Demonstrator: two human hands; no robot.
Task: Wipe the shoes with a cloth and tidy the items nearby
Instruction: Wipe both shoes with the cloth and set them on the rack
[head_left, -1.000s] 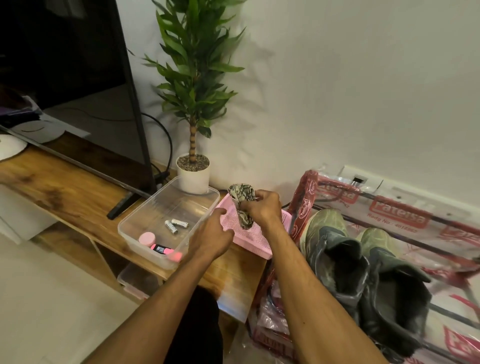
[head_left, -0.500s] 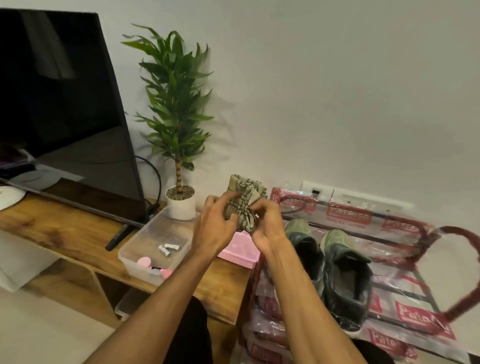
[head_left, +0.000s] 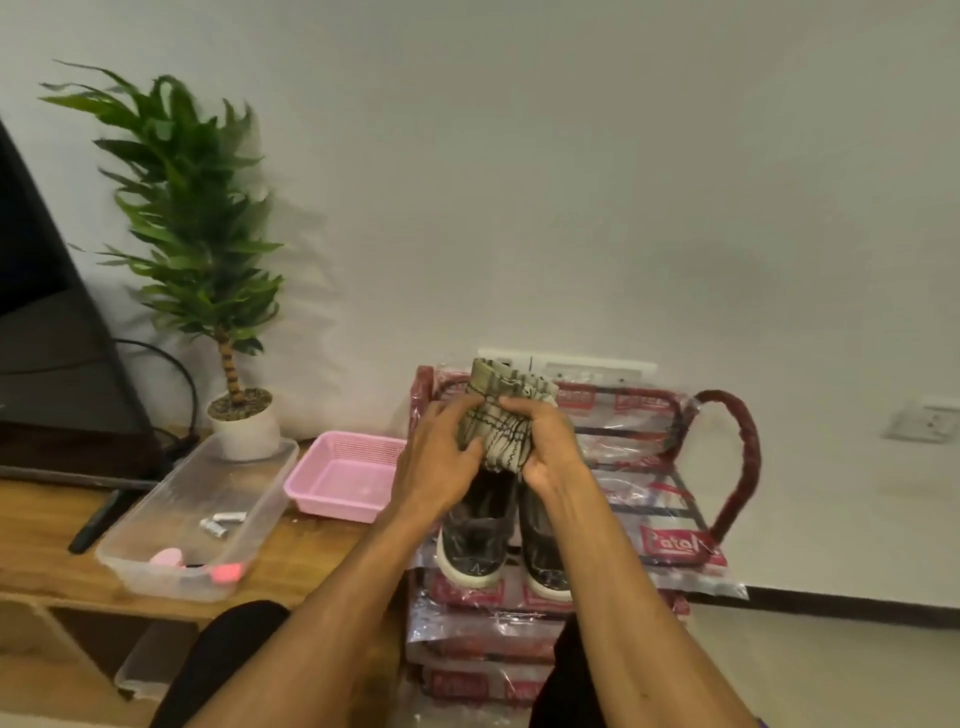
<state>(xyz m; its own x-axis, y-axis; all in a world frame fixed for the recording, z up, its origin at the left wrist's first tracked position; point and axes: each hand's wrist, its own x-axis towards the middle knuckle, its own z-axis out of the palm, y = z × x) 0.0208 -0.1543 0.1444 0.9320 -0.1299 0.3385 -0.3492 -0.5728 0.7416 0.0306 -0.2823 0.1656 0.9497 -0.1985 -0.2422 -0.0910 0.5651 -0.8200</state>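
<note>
Cloth (head_left: 498, 431): beige-olive with dark check lines, bunched into a thick wad, held in the air between both hands directly above the shoes and in front of the top rail of the shoe rack (head_left: 727, 457). Left hand (head_left: 436, 467): fingers and thumb curled round the wad's left side, gripping it. Right hand (head_left: 545, 447): fingers wrapped over the right side, thumb underneath, also gripping; the fingertips of the two hands nearly meet across the fabric. Shoes (head_left: 475, 540): one dark pair with pale sole rims, side by side and touching on the rack's upper shelf, near ends toward the camera; far ends hidden behind hands and cloth. Cloth and shoes apart, no contact visible. Rack is wrapped in clear plastic with red print and stands just beside the wooden table (head_left: 47, 551). On the table: pink basket (head_left: 332, 499) nearest the rack; clear container (head_left: 260, 499) just left of it, holding two small batteries (head_left: 223, 521) and pink items (head_left: 223, 573) at its near end, too blurred to identify. Potted plant (head_left: 197, 208) against the wall behind the container. Dark screen (head_left: 41, 364) at far left.
</note>
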